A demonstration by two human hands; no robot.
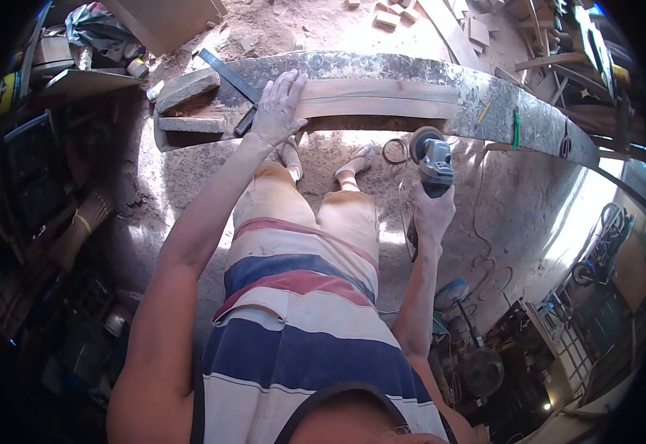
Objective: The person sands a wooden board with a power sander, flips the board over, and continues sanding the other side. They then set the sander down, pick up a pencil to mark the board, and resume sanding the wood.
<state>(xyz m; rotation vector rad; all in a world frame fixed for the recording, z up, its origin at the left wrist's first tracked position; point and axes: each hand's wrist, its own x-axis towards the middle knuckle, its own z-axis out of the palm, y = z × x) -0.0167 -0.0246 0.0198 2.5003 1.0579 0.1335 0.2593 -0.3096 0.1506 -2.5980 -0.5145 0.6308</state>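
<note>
My left hand [281, 107] lies flat with fingers stretched over the left end of a curved wooden piece [382, 99], pressing it on the workbench [352, 66]. My right hand [434, 211] is wrapped round the body of an angle grinder [436, 164]. The grinder's round disc points up toward the bench edge, just below the right end of the wood. Beside my left hand a try square [226, 74] rests on the bench, its blade slanting away to the upper left.
Rough wood blocks [189, 92] sit at the bench's left end. A pencil [483, 112], a green clamp-like strip [516, 129] and scissors [565, 144] lie toward its right. Offcuts [386, 18] are scattered on the ground beyond. A cord [478, 222] trails over the floor at right.
</note>
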